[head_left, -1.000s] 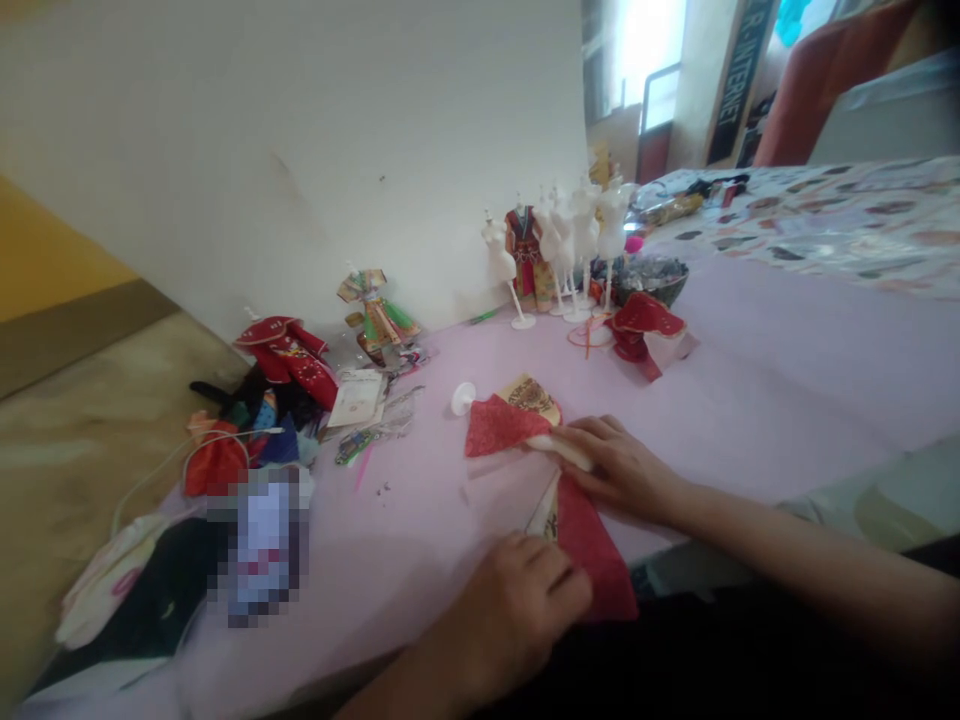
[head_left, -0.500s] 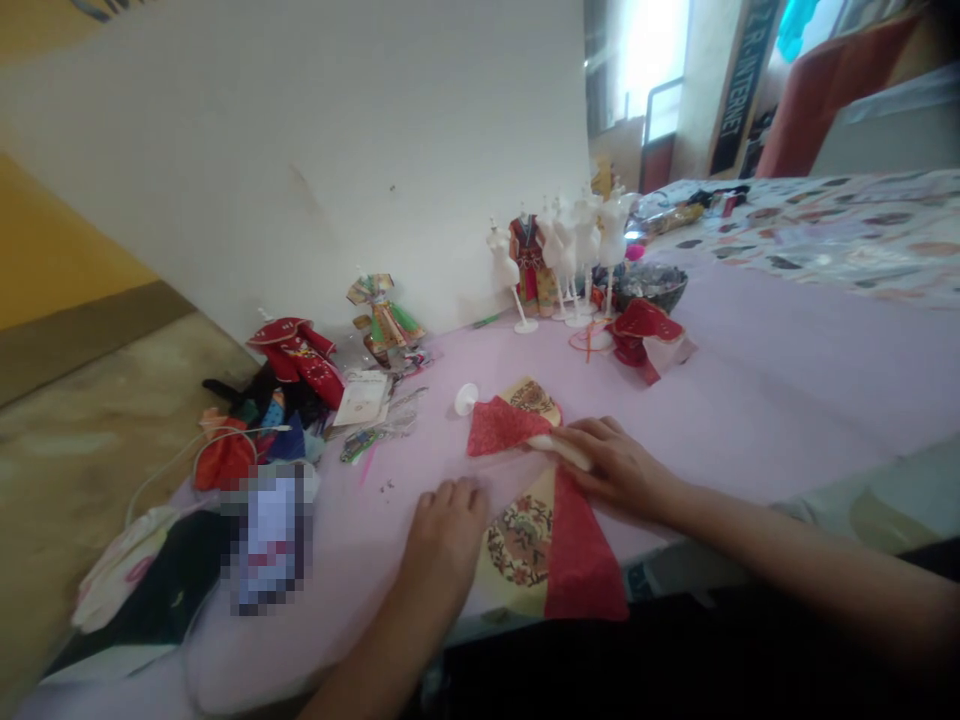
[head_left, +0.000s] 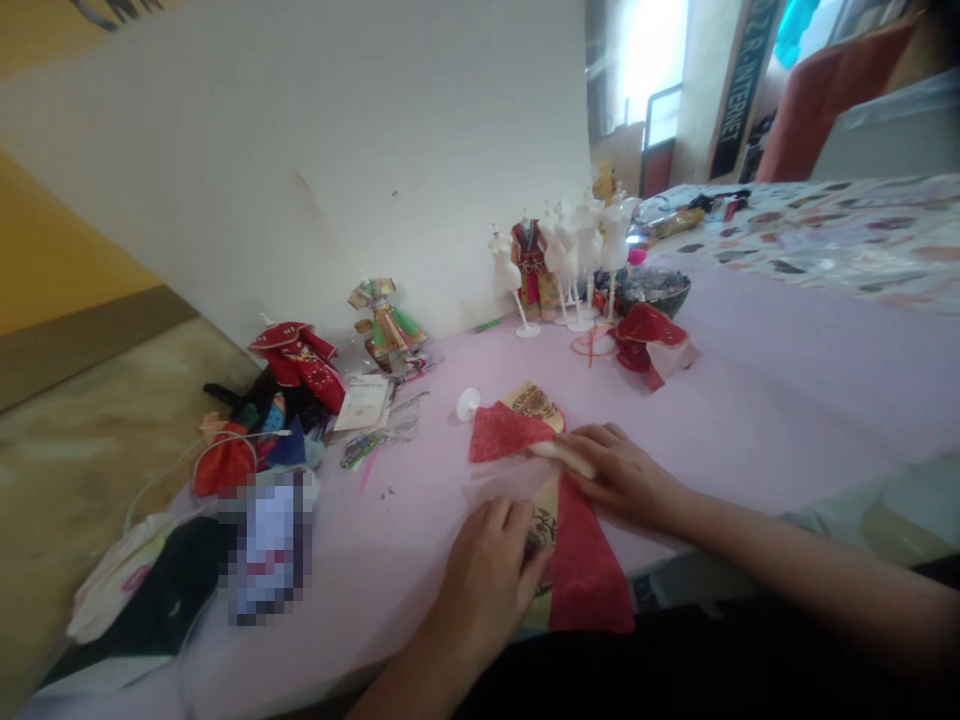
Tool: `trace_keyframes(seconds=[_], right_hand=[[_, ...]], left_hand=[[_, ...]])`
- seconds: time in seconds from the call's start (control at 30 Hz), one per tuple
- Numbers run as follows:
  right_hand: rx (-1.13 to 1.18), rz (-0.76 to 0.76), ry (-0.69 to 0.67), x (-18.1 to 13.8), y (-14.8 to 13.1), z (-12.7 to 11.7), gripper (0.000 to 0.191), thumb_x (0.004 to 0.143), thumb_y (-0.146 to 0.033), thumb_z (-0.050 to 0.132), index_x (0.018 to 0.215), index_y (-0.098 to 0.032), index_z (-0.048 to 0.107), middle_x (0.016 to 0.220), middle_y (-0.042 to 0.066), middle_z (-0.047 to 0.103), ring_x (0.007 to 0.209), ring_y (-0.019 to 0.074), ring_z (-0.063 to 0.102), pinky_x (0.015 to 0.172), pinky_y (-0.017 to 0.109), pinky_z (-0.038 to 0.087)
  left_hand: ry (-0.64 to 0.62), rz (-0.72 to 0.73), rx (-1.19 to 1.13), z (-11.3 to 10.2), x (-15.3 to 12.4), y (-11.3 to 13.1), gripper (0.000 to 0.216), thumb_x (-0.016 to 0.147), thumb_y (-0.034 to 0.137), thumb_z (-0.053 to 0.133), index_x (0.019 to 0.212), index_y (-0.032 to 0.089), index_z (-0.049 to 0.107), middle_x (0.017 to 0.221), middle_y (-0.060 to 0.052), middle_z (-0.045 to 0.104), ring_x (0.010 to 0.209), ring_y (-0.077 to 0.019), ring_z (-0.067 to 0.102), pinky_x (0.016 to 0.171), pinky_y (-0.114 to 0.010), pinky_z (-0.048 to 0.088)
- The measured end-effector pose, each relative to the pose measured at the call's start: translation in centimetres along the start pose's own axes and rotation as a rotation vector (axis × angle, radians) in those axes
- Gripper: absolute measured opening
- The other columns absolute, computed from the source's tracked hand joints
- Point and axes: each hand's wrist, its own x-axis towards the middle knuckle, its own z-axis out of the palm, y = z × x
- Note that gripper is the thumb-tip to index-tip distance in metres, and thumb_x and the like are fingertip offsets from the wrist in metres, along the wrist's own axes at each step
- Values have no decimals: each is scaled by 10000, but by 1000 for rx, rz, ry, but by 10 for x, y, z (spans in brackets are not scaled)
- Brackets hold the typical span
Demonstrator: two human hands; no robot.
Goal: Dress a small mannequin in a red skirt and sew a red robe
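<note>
A small white doll dress form (head_left: 574, 457) lies on its side on the lilac tabletop, its round base (head_left: 468, 403) pointing away to the left. Around it is a doll garment of red cloth (head_left: 589, 570) and gold patterned cloth (head_left: 541, 520), spread towards the table's near edge. My right hand (head_left: 619, 470) is closed around the form's white body. Over the gold patterned part rests my left hand (head_left: 495, 560), fingers bent forward and thumb apart from them, hiding some of the pattern. A red upper piece (head_left: 506, 432) covers the form's stand.
Several white dress forms (head_left: 589, 240) stand at the back, one in a dark red outfit (head_left: 532, 265). A filled bowl (head_left: 656, 292) and another red garment (head_left: 646, 335) are at the right. Doll clothes (head_left: 300, 360), scraps and a pixelated object (head_left: 266, 550) lie left.
My left hand has moved right from the bare tabletop onto the patterned cloth. My right hand keeps its hold on the dress form.
</note>
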Motion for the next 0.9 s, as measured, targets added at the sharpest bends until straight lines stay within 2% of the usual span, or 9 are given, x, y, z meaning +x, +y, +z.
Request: trace_keyframes(seconds=[0.13, 0.3, 0.4, 0.5, 0.57, 0.7, 0.9], right_hand=[[-2, 13, -12, 0, -1, -1, 457, 980, -271, 504, 1436, -302, 492, 1228, 82, 647, 1100, 256, 571, 980, 471, 495], [7, 15, -4, -1, 2, 2, 491, 957, -255, 535, 1442, -310, 482, 1241, 89, 647, 1115, 267, 576, 970, 477, 507], [0, 0, -3, -2, 6, 3, 528, 941, -252, 551, 1457, -325, 466, 1235, 86, 649, 1093, 272, 585, 960, 491, 508], [-7, -8, -3, -2, 5, 3, 531, 948, -246, 541, 1466, -331, 459, 1231, 85, 648, 1087, 269, 584, 956, 492, 509], [-5, -6, 0, -2, 3, 2, 529, 953, -242, 534, 1468, -337, 460, 1232, 81, 649, 1095, 265, 583, 960, 488, 509], [-6, -3, 6, -1, 1, 1, 498, 962, -274, 529, 1457, -311, 487, 1230, 91, 656, 1110, 269, 587, 971, 489, 503], [-21, 1, 22, -1, 1, 2, 469, 963, -282, 528, 1432, -298, 508, 1219, 92, 660, 1084, 265, 592, 957, 479, 508]], left_hand=[[-52, -85, -23, -1, 7, -4, 153, 920, 215, 539, 1052, 175, 603, 1072, -96, 644, 1008, -258, 615, 873, -409, 500], [-96, -37, -66, 0, 9, -13, 115, 908, 139, 458, 860, 189, 550, 853, -29, 637, 790, -184, 607, 722, -307, 446], [-44, -41, -23, -3, 7, -20, 98, 881, 132, 476, 812, 192, 514, 829, -26, 609, 769, -179, 583, 698, -295, 422], [52, -67, -6, -6, 6, -26, 33, 885, 169, 509, 860, 190, 504, 913, -49, 608, 835, -189, 579, 728, -299, 433], [55, -65, 5, -5, 6, -28, 31, 885, 169, 515, 869, 191, 501, 934, -54, 609, 851, -191, 577, 736, -299, 438], [7, -21, 72, -3, 4, -26, 118, 876, 116, 475, 795, 198, 494, 834, -32, 604, 780, -184, 575, 694, -289, 420], [115, 86, 160, -3, -6, -24, 126, 911, 157, 456, 820, 203, 530, 772, -31, 609, 713, -196, 590, 653, -297, 414]])
